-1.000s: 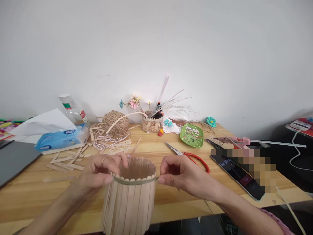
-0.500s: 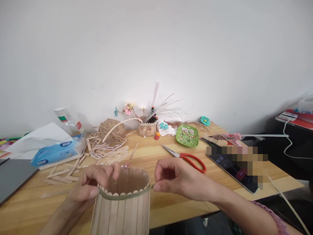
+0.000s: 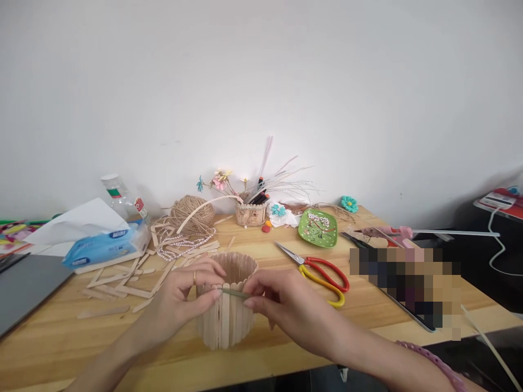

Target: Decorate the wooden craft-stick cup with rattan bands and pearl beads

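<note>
A round cup of pale wooden craft sticks (image 3: 226,305) stands low in the frame's centre, near the wooden table's front edge (image 3: 261,362). The left hand (image 3: 186,296) and right hand (image 3: 272,302) flank it, each pinching shut on a thin green band (image 3: 233,293) around its rim. Bare tabletop lies lower left. Red-and-yellow-handled scissors (image 3: 322,272) lie right. The blue tissue pack's (image 3: 107,243) print is unreadable.
</note>
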